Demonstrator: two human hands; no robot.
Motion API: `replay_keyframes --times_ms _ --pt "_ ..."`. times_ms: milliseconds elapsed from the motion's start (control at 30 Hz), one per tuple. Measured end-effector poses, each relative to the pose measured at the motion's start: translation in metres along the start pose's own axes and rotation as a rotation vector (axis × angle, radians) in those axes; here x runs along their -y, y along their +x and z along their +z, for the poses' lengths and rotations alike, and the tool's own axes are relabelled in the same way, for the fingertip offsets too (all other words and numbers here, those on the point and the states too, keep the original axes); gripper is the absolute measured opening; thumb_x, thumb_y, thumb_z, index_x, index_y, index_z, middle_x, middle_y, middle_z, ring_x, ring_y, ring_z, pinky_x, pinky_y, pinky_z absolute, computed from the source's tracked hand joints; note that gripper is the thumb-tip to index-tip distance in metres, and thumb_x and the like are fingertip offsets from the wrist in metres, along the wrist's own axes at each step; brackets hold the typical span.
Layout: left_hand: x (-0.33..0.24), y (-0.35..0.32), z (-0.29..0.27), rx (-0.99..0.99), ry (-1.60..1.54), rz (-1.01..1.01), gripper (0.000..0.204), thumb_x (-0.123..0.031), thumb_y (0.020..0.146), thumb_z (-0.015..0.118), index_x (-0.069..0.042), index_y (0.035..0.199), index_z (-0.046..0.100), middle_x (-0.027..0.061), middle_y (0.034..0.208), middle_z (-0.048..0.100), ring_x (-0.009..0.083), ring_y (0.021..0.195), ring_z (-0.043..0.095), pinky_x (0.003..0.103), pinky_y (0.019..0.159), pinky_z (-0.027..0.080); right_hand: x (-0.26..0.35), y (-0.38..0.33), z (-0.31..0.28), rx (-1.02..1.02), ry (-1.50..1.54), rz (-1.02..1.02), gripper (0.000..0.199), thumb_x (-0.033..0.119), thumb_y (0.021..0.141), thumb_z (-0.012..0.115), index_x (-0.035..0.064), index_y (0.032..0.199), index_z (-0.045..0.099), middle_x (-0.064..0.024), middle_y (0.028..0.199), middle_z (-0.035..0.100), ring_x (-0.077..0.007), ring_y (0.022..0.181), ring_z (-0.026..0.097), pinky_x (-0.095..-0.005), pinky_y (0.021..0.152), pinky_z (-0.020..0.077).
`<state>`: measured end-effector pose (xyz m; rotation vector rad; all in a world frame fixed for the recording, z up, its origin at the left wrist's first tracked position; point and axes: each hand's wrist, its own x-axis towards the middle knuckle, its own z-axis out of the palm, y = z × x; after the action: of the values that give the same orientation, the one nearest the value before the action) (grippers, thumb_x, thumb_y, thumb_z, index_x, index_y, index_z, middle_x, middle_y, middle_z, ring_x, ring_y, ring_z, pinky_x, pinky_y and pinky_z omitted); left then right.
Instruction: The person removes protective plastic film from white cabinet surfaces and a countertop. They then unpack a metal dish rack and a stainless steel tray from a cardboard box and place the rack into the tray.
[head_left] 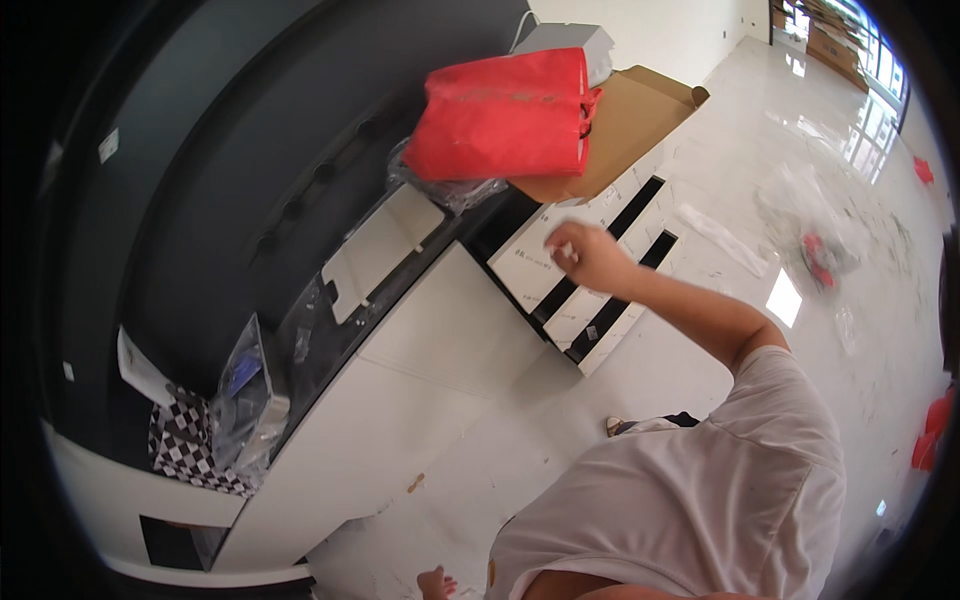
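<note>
My right hand [588, 258] is raised over a white cabinet with drawers [530, 262], its fingers curled together. A small whitish bit shows between the fingertips, too small to name. Dark gaps run between the drawer fronts, which carry a printed film. At the lower edge my left hand [436, 583] is only partly in view, its fingers somewhat apart and nothing seen in them. Beyond the right hand, a red cloth bag [500, 115] lies partly on an opened brown cardboard box [630, 125].
Along the dark counter lie a pale flat panel [385, 250], a clear plastic bag [250, 390] and a checkered bag [185, 440]. A long white cabinet panel [400, 370] fronts it. Clear plastic wrapping [815, 225] and a white strip [722, 240] lie on the glossy floor.
</note>
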<state>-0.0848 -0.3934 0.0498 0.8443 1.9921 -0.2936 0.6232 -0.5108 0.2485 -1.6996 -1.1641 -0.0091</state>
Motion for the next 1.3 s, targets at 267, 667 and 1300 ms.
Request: replay_keyframes --times_ms 267,667,1300 --pt "-0.271 -0.057 0.165 -0.276 0.504 1.389 0.034 -0.028 0.081 0.07 -0.001 0.102 0.065 0.0175 0.093 0.068 0.0329 0.089 0.065 0.04 0.077 0.052 -0.072 0.119 -0.057 -0.087 -0.253 0.286 0.059 0.031 0.073 0.073 0.0067 0.124 0.053 -0.0151 0.12 0.056 -0.0345 0.107 0.057 -0.0432 0.088 0.0454" --pt "-0.593 -0.417 0.233 -0.688 -0.024 2.33 0.069 -0.015 0.076 0.075 0.001 0.133 0.04 0.0246 0.135 0.04 0.0409 0.125 0.039 0.046 0.104 0.035 0.032 0.179 0.01 -0.402 -0.414 -0.209 0.054 0.017 0.073 0.066 0.006 0.125 0.055 -0.0048 0.136 0.049 -0.0228 0.115 0.05 -0.0481 0.088 0.037" --pt "-0.823 -0.337 0.084 0.51 -1.315 1.51 0.029 -0.005 0.091 0.057 0.004 0.118 0.053 0.0194 0.114 0.059 0.0322 0.094 0.064 0.047 0.078 0.059 -0.026 0.176 -0.013 0.316 -0.323 -0.342 0.01 0.015 0.083 0.061 0.0055 0.079 0.064 -0.0119 0.08 0.062 -0.0312 0.08 0.06 -0.0401 0.07 0.0502"
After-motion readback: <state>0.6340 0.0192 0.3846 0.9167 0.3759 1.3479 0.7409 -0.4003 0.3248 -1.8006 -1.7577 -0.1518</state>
